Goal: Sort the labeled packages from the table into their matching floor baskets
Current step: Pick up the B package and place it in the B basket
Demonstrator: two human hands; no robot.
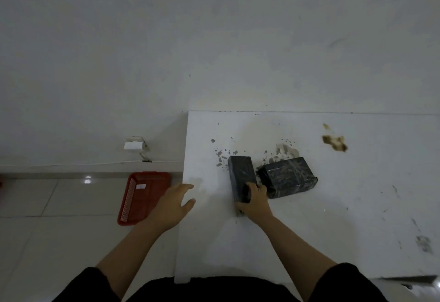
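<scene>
Two black wrapped packages lie on the white table (pixel 333 206). The narrow package (pixel 240 173) stands on its side, and my right hand (pixel 253 200) is closed around its near end. The wider package (pixel 289 176) lies flat just to its right, touching or nearly touching it. My left hand (pixel 175 202) hovers open over the table's left edge, fingers spread, holding nothing. A red floor basket (pixel 142 197) with a white label sits on the tiles left of the table, below my left hand.
The table's surface has chipped grey spots and a brown stain (pixel 334 143) at the back right. A white wall stands behind, with a small white fixture (pixel 134 145) low on it. Light floor tiles spread to the left.
</scene>
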